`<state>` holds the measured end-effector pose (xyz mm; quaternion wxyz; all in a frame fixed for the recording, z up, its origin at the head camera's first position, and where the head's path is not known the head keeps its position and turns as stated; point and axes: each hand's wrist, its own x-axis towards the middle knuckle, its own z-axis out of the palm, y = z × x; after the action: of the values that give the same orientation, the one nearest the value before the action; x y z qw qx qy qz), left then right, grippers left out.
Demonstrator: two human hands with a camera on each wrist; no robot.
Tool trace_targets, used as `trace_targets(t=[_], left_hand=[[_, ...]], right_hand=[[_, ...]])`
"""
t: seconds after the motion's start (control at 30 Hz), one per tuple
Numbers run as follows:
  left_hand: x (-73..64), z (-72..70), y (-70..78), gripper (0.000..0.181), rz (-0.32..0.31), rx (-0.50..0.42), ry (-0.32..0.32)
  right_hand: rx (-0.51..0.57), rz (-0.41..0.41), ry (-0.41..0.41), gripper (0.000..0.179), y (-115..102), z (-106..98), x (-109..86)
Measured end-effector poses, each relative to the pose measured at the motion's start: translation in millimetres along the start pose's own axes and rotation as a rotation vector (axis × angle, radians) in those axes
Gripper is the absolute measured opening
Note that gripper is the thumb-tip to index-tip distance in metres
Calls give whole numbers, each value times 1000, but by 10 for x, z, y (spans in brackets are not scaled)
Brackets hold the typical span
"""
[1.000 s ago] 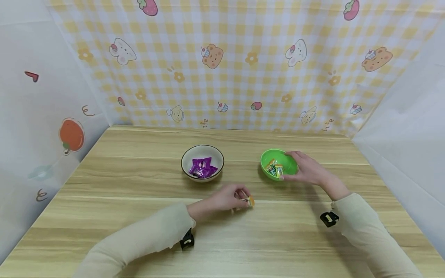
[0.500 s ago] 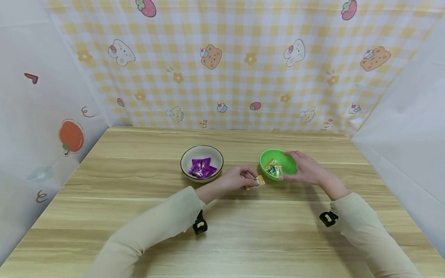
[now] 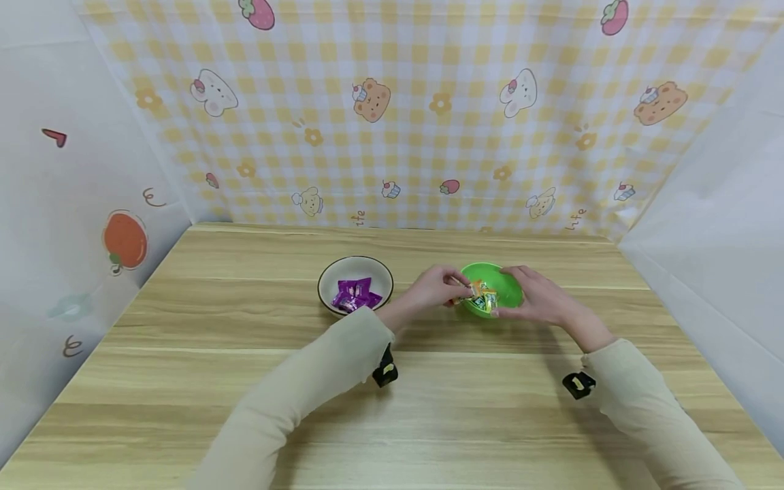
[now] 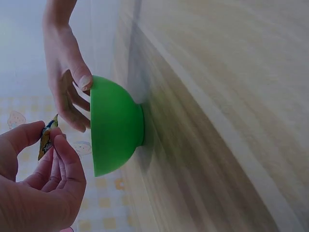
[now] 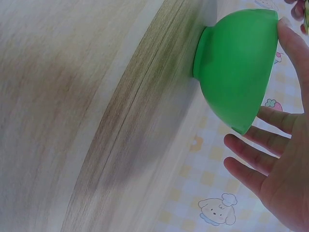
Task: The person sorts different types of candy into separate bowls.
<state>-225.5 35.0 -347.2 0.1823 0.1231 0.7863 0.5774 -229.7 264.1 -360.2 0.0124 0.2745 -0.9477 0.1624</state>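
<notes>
My left hand [image 3: 435, 287] pinches a small orange-and-yellow wrapped candy [image 4: 47, 141] between thumb and fingertips, above the left rim of the green bowl [image 3: 510, 289]. Inside that bowl lie several yellow-green wrapped candies [image 3: 491, 300]. On the other side, my right hand [image 3: 542, 298] holds the bowl by its rim, thumb at the near edge and fingers at the far right edge. In the right wrist view its thumb [image 5: 293, 41] meets the rim and the fingers spread behind the bowl. The bowl stands upright on the table.
A white bowl [image 3: 329, 279] with a dark rim stands to the left, holding several purple wrapped packets [image 3: 357, 294]; my left sleeve overlaps its lower edge. Behind the wooden table [image 3: 202, 327] hangs a yellow checked cloth [image 3: 416, 150].
My left hand has carried the candy away from me and to the right, from the middle of the table up over the green bowl's rim. My right hand stays at the bowl.
</notes>
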Motion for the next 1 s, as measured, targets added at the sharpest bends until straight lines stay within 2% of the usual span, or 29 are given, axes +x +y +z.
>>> trace_targets(t=[0.2, 0.4, 0.53, 0.73, 0.83, 1.0], left_hand=[[126, 61, 44, 14, -10, -13, 27], [199, 125, 85, 12, -14, -2, 46], [231, 157, 95, 16, -18, -33, 65], [276, 188, 67, 22, -6, -89, 56], [275, 186, 45, 21, 11, -70, 54], [207, 152, 37, 13, 50, 12, 46]], right_hand=[[-7, -3, 8, 87, 5, 4, 6], [1, 15, -25, 89, -1, -2, 4], [2, 10, -21, 88, 11, 6, 7], [-3, -6, -3, 85, 8, 7, 8], [-4, -3, -4, 86, 6, 3, 10], [0, 9, -17, 88, 8, -7, 7]])
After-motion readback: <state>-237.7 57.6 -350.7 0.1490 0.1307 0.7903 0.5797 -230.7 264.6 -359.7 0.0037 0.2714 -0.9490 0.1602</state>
